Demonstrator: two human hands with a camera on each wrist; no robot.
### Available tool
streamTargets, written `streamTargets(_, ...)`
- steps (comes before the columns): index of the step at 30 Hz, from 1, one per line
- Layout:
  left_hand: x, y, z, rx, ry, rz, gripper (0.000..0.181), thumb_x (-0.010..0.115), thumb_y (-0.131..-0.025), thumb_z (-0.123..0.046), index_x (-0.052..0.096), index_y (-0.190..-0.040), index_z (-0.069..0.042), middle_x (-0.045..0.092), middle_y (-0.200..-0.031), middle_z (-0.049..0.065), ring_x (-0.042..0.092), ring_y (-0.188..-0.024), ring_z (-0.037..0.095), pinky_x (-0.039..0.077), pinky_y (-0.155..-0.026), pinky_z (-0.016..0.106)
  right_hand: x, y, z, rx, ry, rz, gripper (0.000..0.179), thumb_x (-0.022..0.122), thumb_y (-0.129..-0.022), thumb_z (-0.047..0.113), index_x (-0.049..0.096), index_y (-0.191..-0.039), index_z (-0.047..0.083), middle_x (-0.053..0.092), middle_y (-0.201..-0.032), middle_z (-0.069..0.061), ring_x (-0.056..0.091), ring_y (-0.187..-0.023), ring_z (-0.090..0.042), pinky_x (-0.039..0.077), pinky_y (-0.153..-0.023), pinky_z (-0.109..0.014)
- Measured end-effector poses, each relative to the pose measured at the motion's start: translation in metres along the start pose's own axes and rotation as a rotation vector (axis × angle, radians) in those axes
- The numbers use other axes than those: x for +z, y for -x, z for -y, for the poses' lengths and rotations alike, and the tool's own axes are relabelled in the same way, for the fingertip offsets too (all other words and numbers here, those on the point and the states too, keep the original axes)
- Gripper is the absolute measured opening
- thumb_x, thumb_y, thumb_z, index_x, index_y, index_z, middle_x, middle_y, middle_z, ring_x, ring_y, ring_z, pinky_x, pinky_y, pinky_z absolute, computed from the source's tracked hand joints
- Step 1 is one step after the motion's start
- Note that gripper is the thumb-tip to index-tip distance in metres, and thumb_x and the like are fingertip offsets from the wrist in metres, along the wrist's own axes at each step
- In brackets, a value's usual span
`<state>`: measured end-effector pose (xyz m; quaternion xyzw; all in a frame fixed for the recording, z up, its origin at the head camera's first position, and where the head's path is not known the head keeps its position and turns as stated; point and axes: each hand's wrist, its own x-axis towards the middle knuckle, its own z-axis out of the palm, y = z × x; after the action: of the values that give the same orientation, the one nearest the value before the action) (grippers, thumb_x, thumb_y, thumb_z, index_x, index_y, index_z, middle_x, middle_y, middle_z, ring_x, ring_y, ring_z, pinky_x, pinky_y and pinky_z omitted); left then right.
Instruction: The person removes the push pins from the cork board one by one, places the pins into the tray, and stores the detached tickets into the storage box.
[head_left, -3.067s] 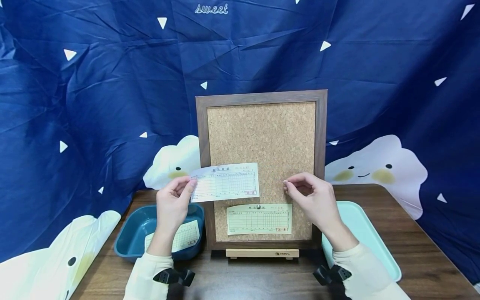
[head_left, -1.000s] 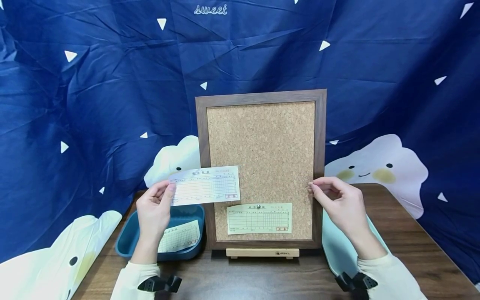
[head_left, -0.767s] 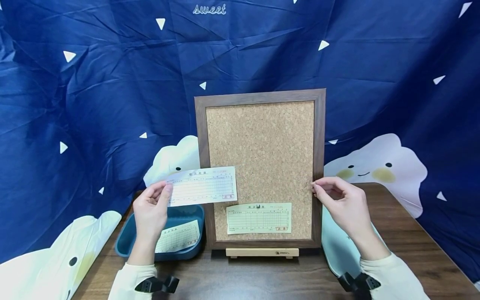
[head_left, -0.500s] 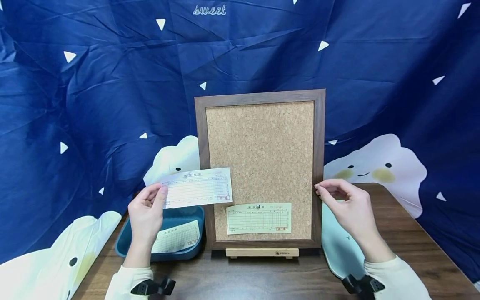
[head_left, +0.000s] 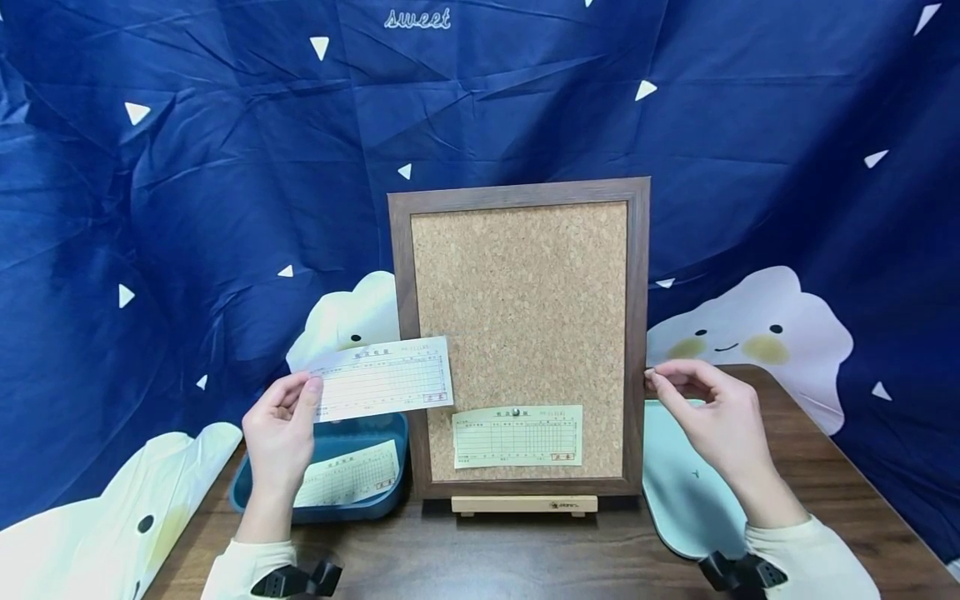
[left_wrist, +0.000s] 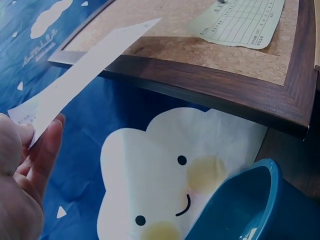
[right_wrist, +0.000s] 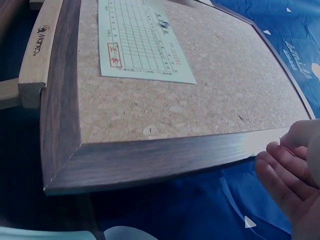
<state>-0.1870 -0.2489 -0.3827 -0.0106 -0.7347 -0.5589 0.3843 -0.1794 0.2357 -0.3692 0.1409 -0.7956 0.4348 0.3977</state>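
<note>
In the head view my left hand (head_left: 276,433) pinches the left end of a printed receipt slip (head_left: 386,379), whose right end overlaps the left side of the cork board (head_left: 525,300). Seen edge-on in the left wrist view, the slip (left_wrist: 87,67) stands off the board. Beside the board's right frame, my right hand (head_left: 712,417) keeps thumb and index finger together on something tiny, apparently a thumbtack, mostly hidden by the fingertips. A greenish receipt (head_left: 517,437) hangs low on the cork under a round silver thumbtack (head_left: 516,412).
A blue basin (head_left: 401,467) with another slip (head_left: 352,475) inside stands left of the board. On the right lies a mint tray (head_left: 686,517) bearing a small dark tack (head_left: 695,475). A wooden stand (head_left: 525,505) supports the board on the brown table (head_left: 510,558).
Both hands have drawn apart: the left has carried the slip leftward and slightly down, and the right has moved right, off the cork to beyond the frame. The pinned receipt stays put.
</note>
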Motion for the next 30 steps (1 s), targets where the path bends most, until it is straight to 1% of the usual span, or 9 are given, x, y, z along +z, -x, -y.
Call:
streamTargets(4,-0.002,0.0,0.0,-0.001,-0.01,-0.012,0.019,0.073,-0.102,-0.005,0.077,-0.114,0.008,0.071,-0.091,-0.031,0.069,-0.083,-0.01,0.053,-0.077,0.006,-0.002,0.002,-0.003,0.023,0.002,-0.01,0.02,0.083,-0.083,-0.012,0.082,-0.097,0.003,0.069,-0.087,0.033,0.065,-0.08,0.02,0.047,-0.077,-0.002)
streamTargets(7,-0.002,0.0,0.0,0.0,0.0,-0.016,0.019,0.073,-0.103,-0.006,0.077,-0.114,0.009,0.072,-0.092,-0.031,0.07,-0.084,-0.01,0.054,-0.079,0.006,-0.005,0.004,-0.005,0.041,0.014,-0.014,0.02,0.083,-0.084,-0.011,0.082,-0.097,0.004,0.069,-0.086,0.034,0.064,-0.08,0.02,0.046,-0.076,-0.001)
streamTargets(12,-0.005,-0.001,0.0,-0.005,0.027,-0.033,0.021,0.071,-0.104,-0.005,0.075,-0.114,0.012,0.073,-0.093,-0.03,0.07,-0.085,-0.01,0.055,-0.079,0.007,-0.009,0.006,-0.009,0.03,0.041,-0.01,0.02,0.084,-0.084,-0.01,0.082,-0.098,0.004,0.068,-0.087,0.036,0.064,-0.082,0.022,0.047,-0.076,-0.001)
streamTargets(15,-0.007,-0.001,0.0,-0.013,0.046,-0.043,0.021,0.071,-0.104,-0.004,0.074,-0.115,0.013,0.073,-0.093,-0.029,0.07,-0.085,-0.009,0.055,-0.079,0.007,-0.011,0.008,-0.011,0.018,0.042,-0.009,0.021,0.083,-0.083,-0.012,0.082,-0.097,0.003,0.069,-0.088,0.035,0.065,-0.083,0.022,0.047,-0.077,-0.001)
streamTargets(18,-0.009,-0.002,0.0,-0.018,0.049,-0.049,0.021,0.071,-0.104,-0.004,0.074,-0.115,0.013,0.074,-0.093,-0.029,0.07,-0.084,-0.009,0.055,-0.078,0.007,-0.013,0.009,-0.013,0.029,0.043,-0.009,0.02,0.082,-0.083,-0.013,0.081,-0.097,0.001,0.069,-0.088,0.035,0.064,-0.083,0.021,0.047,-0.078,-0.001)
streamTargets(21,-0.011,-0.002,0.001,-0.026,0.028,-0.052,0.021,0.071,-0.104,-0.005,0.074,-0.116,0.012,0.073,-0.094,-0.03,0.07,-0.085,-0.009,0.055,-0.078,0.006,-0.015,0.01,-0.013,0.047,0.036,-0.01,0.019,0.082,-0.084,-0.012,0.081,-0.098,0.001,0.069,-0.087,0.035,0.065,-0.083,0.021,0.047,-0.079,-0.001)
streamTargets(25,-0.014,-0.002,0.003,-0.05,0.005,-0.053,0.022,0.07,-0.105,-0.008,0.074,-0.118,0.01,0.072,-0.094,-0.03,0.069,-0.083,-0.009,0.054,-0.077,0.006,-0.017,0.011,-0.015,0.07,0.025,-0.007,0.019,0.082,-0.084,-0.013,0.08,-0.098,-0.001,0.069,-0.087,0.036,0.065,-0.082,0.021,0.048,-0.081,0.0)
streamTargets(30,-0.019,-0.003,0.005,-0.093,0.019,-0.072,0.019,0.069,-0.105,-0.008,0.074,-0.115,0.008,0.074,-0.09,-0.027,0.07,-0.079,-0.007,0.055,-0.072,0.007,-0.02,0.013,-0.017,0.11,0.028,-0.021,0.017,0.081,-0.085,-0.014,0.079,-0.099,-0.003,0.068,-0.087,0.04,0.065,-0.08,0.021,0.049,-0.081,0.0)
